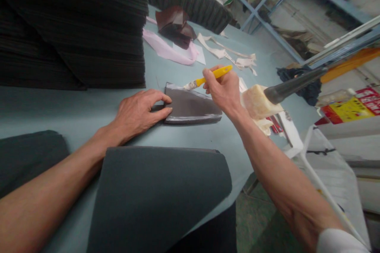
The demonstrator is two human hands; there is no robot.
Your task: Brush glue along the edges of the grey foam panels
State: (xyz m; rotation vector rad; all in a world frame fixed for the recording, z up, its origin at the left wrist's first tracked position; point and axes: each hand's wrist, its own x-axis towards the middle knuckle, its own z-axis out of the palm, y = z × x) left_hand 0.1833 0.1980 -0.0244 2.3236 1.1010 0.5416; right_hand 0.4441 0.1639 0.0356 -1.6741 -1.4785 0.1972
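My left hand [139, 114] rests flat with its fingertips on a stack of dark brown leather pieces [192, 106], which lies on the pale blue table [178, 138]. A pale, glossy band runs along the stack's upper edge. My right hand [221, 91] pinches a yellow-handled brush [212, 76], and its pale bristles sit at the stack's upper edge. Just beyond my right wrist, a cream block on a dark handle [258, 102] juts in from the right.
A tall pile of dark striped material [71, 35] stands at the left, and a dark grey sheet [154, 193] lies in front. Brown leather scraps [175, 25], a pink strip [169, 49] and cream strips [228, 51] lie farther along the table. Blue shelving [261, 19] stands behind.
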